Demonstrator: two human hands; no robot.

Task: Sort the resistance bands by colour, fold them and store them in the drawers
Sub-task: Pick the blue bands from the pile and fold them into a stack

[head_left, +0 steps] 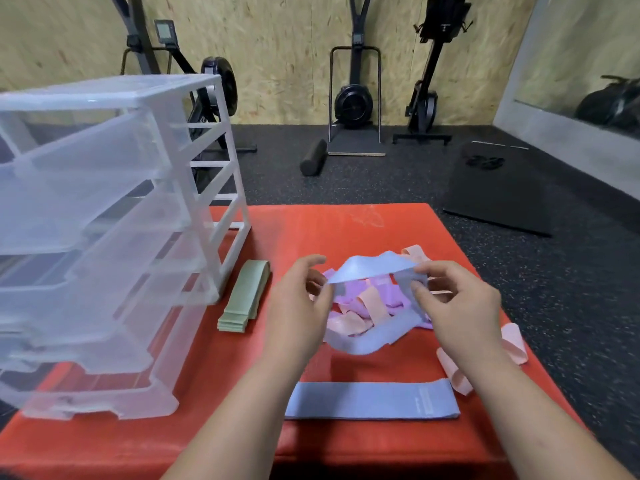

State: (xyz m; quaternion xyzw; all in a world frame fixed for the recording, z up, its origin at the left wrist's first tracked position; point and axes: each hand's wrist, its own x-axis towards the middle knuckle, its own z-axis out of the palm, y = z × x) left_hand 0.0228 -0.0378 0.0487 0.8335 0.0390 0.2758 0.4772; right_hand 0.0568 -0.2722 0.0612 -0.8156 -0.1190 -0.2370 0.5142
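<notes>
Both hands are raised over the middle of the red padded platform (346, 230), stretching a blue resistance band (374, 266) between them. The left hand (301, 299) pinches its left end between thumb and curled fingers. The right hand (457, 306) pinches the other end the same way. The band's lower loop sags onto a loose pile of purple and pink bands (363, 303) lying just beyond the hands.

A second blue band (374, 400) lies flat near the platform's near edge. A stack of folded green bands (246, 296) sits just beside the clear plastic drawer unit (104, 202), which stands along the left edge with its drawers partly pulled out. Loose pink bands (453, 372) curl at the right edge.
</notes>
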